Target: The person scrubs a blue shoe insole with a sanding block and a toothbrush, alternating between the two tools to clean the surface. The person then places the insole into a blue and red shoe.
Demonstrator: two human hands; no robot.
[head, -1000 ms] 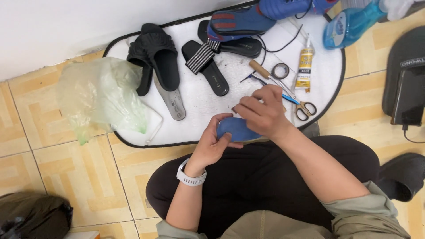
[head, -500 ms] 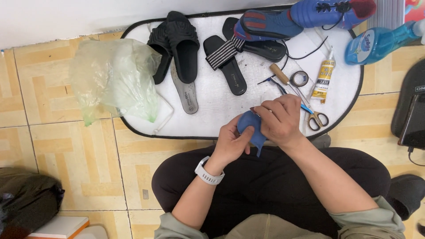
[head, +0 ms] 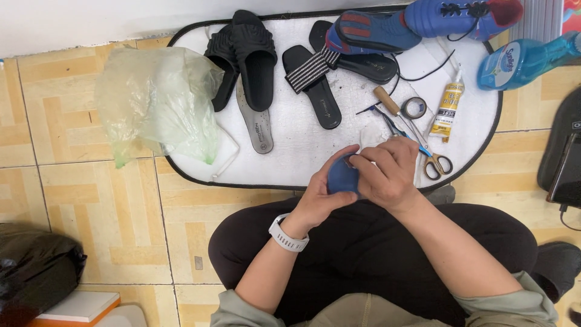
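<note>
Both hands meet over the person's lap, at the near edge of a white mat (head: pixel 290 151). Left hand (head: pixel 321 197) cups a blue insole (head: pixel 342 177) from below, thumb along its edge; right hand (head: pixel 387 172) closes over the insole from the other side, fingers curled tight on it. Its far end is hidden under the right fingers. A white watch (head: pixel 288 234) sits on the left wrist.

Just beyond the right hand lie scissors (head: pixel 437 162), a wooden-handled tool (head: pixel 387 100), a roll of tape (head: pixel 414 108) and a glue tube (head: pixel 448 109). Farther out on the mat are 2 black sandals (head: pixel 251 54), a grey insole (head: pixel 254 121), a striped black sandal (head: pixel 315 85) and 2 blue shoes (head: pixel 375 30). A green plastic bag (head: pixel 157 103) overlaps the mat's left end, and a blue spray bottle (head: pixel 526 57) lies on the tiled floor (head: pixel 91 212) to the right.
</note>
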